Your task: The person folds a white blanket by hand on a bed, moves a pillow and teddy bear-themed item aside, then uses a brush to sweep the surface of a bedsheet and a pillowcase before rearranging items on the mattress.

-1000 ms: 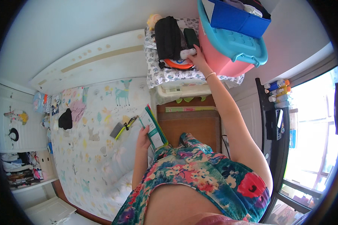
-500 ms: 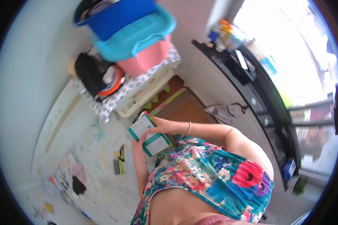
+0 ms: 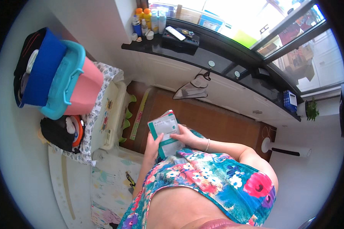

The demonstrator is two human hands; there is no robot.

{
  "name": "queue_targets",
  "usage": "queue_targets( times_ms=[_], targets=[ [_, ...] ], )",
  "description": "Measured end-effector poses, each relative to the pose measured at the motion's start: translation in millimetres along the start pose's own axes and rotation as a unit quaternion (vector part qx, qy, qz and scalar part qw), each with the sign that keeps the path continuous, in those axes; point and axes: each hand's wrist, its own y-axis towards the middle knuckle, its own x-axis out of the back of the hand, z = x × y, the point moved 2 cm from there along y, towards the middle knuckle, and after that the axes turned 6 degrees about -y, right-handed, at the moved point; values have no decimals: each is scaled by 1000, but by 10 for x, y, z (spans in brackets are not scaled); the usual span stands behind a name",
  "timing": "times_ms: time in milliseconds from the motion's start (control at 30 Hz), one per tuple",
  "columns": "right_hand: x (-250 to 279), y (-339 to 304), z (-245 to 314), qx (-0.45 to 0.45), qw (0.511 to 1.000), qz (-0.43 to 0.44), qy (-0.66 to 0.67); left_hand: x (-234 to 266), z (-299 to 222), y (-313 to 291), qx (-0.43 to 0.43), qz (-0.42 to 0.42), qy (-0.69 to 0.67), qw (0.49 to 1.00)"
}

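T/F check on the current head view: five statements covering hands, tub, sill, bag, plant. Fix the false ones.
1. The left hand and right hand both hold the flat white-and-teal packets. True.
2. The open-topped blue bin is underneath the pink plastic tub. False: the bin sits on the tub's turquoise lid.
3. A slim white rectangular device lies on the black box. True.
4. The grey mesh bag lies flat on the floor. False: the bag hangs against the white cabinet front.
5. The leafy green plant is left of the blue-and-white box. False: the plant is to its right.

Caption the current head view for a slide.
Left hand and right hand hold teal-and-white packets, a pink bin to the left.
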Motion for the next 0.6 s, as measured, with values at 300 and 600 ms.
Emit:
queue_targets(
  times_ms=[300, 600],
  targets=[
    [1546, 353, 346, 108, 965, -168, 171, -1298, -153, 992, 88, 156, 169, 969],
    [3056, 698, 547, 127, 955, -196, 185, -2453, 124, 2114, 37, 160, 189, 968]
  ],
)
